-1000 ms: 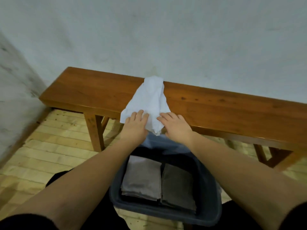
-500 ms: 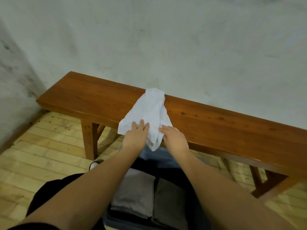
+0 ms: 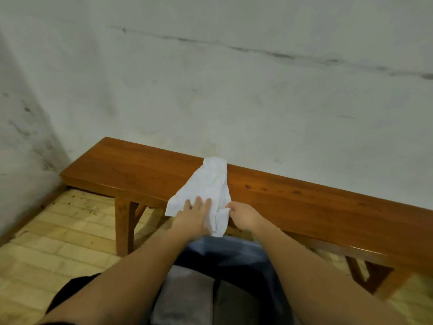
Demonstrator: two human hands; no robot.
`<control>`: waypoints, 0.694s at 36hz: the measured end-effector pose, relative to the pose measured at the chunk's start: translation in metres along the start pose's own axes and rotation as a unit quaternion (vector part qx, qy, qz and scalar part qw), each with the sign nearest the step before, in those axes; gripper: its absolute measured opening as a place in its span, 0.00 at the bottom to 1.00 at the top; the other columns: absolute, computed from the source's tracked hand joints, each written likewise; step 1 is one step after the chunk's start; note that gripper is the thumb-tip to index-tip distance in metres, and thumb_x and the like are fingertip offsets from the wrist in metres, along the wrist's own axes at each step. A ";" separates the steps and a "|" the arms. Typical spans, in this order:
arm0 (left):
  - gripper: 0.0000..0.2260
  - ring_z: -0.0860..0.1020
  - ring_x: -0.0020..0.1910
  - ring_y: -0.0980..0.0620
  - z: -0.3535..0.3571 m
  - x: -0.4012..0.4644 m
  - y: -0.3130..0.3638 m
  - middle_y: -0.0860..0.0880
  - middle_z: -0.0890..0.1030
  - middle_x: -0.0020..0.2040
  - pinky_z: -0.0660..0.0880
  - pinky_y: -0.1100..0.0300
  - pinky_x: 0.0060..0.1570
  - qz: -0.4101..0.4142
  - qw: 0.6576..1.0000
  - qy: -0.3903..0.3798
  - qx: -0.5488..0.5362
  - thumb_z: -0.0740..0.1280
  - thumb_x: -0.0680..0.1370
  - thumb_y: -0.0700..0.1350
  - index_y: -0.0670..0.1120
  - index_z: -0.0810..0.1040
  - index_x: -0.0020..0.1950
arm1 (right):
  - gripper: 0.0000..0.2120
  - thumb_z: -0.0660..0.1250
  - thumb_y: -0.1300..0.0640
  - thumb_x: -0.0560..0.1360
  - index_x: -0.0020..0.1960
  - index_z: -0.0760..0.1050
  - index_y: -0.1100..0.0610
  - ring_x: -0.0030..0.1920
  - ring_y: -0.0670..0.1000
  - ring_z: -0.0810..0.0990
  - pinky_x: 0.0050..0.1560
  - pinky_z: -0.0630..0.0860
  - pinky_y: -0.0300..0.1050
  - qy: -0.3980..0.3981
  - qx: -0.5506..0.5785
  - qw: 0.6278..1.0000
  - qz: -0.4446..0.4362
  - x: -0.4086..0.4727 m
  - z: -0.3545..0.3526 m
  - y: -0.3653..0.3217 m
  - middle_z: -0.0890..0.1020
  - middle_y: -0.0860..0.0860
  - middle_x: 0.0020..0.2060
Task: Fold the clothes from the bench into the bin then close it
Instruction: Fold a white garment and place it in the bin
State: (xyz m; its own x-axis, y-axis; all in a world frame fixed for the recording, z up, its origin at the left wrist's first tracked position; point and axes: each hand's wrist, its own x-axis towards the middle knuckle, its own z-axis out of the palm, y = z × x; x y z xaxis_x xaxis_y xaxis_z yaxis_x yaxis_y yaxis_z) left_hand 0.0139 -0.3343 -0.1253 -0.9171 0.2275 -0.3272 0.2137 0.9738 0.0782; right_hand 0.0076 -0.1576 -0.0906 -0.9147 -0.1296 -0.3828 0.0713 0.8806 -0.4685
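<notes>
A crumpled white cloth [image 3: 206, 184] lies across the brown wooden bench [image 3: 304, 207], its near end hanging over the front edge. My left hand [image 3: 194, 214] rests flat on the cloth's near left part with straight fingers. My right hand [image 3: 243, 215] pinches the cloth's right edge at the bench front. Below my arms stands the dark blue bin [image 3: 236, 252], holding a folded light grey garment [image 3: 187, 294] and a folded darker grey garment [image 3: 236, 301] side by side. No lid is visible.
A stained white wall [image 3: 234, 90] runs right behind the bench and along the left side. Pale wooden floorboards [image 3: 58, 242] lie under and left of the bench. My dark-clothed knee [image 3: 70, 289] shows at lower left.
The view has tilted up, so the bench and bin sit lower in frame. My right hand's fingers went from lying on the cloth's edge to pinching it. The left hand stays flat.
</notes>
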 end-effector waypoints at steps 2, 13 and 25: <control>0.38 0.52 0.78 0.35 0.003 0.001 0.007 0.44 0.49 0.81 0.62 0.40 0.71 -0.014 0.999 0.034 0.005 0.63 0.80 0.59 0.53 0.42 0.80 | 0.12 0.55 0.54 0.84 0.59 0.75 0.48 0.51 0.48 0.78 0.51 0.74 0.42 0.021 0.049 0.998 -0.019 -0.008 -0.006 0.003 0.80 0.47 0.52; 0.14 0.77 0.59 0.49 -0.043 0.000 0.015 0.48 0.78 0.64 0.74 0.53 0.61 -0.017 0.968 0.082 -0.237 0.58 0.84 0.48 0.50 0.72 0.68 | 0.11 0.58 0.55 0.83 0.61 0.75 0.48 0.49 0.46 0.79 0.49 0.74 0.39 0.090 0.019 0.996 0.013 -0.040 -0.047 0.041 0.81 0.46 0.51; 0.13 0.79 0.58 0.40 -0.137 -0.023 0.008 0.40 0.81 0.59 0.77 0.48 0.54 -0.042 0.625 0.098 -0.773 0.64 0.80 0.43 0.42 0.76 0.64 | 0.12 0.65 0.57 0.79 0.60 0.75 0.45 0.50 0.46 0.78 0.49 0.75 0.37 0.068 -0.040 0.997 0.006 -0.057 -0.065 0.041 0.80 0.46 0.55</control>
State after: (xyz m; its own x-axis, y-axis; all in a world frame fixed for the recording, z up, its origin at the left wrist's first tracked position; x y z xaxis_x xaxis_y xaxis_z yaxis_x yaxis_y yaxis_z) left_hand -0.0093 -0.3320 0.0119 -0.9594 0.0228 -0.2813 -0.2793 -0.2193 0.9348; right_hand 0.0364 -0.0843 -0.0361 -0.9596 -0.0604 -0.2750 0.0561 0.9162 -0.3968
